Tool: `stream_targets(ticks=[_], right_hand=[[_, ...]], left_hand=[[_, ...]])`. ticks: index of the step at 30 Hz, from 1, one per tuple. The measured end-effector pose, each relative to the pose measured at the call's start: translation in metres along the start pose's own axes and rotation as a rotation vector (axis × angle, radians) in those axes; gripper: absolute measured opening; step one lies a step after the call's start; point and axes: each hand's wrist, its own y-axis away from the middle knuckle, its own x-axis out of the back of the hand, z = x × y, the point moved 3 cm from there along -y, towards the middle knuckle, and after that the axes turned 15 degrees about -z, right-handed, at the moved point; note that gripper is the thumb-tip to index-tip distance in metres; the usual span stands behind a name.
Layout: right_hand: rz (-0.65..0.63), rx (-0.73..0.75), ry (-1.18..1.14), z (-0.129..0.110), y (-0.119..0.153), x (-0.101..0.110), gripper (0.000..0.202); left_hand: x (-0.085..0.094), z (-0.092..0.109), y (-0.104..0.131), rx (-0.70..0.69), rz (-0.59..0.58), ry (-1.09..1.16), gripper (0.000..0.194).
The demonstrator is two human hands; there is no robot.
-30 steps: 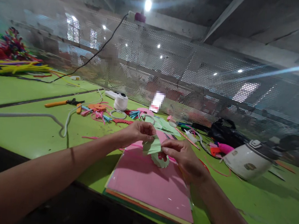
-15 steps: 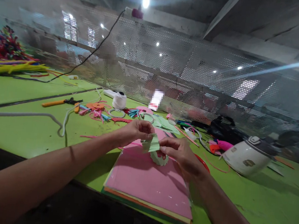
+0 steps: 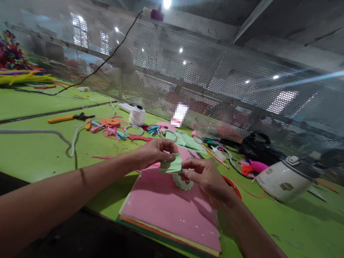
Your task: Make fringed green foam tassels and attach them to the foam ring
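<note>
My left hand [image 3: 162, 149] pinches the upper left part of a small light green paper piece [image 3: 171, 165] between thumb and fingers. On the paper's right edge, the thumb and forefinger of my right hand [image 3: 205, 175] are closed. Just below it is a pale green scalloped paper piece [image 3: 181, 183], with fingertips of my right hand at its opening; whether they grip it is unclear. Both hands are above a stack of coloured sheets [image 3: 172, 215], pink on top, in a clear wrapper.
Pliers with orange handles [image 3: 67, 118], a white thread ball [image 3: 137, 116], rings and paper scraps lie behind my hands. At right stand a white rice cooker [image 3: 286, 179] and a black bag [image 3: 259, 148]. A perforated metal screen [image 3: 212, 84] borders the green table [image 3: 31, 153].
The light green paper has shifted slightly left and tilted flatter between my fingers. Both hands keep nearly the same place.
</note>
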Motion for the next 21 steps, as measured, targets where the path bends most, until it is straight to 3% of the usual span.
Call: stream_targets(ticks=[6,13,18,21], right_hand=[[0.014,-0.011,-0.064,0.005,-0.002,-0.001,0.009],[0.073,0.009,-0.092,0.010,-0.003,0.002,0.010],[0.106,0.031,-0.054,0.015,-0.005,0.006,0.015],[0.107,0.056,-0.014,0.016,-0.006,0.007,0.015]], left_hand=[[-0.004,0.003,-0.001,-0.049,0.010,0.013,0.027],[-0.008,0.005,-0.002,0.018,-0.059,-0.203,0.012],[-0.009,0.008,0.001,0.024,-0.130,-0.208,0.033],[-0.012,0.007,0.001,0.085,-0.128,-0.388,0.039]])
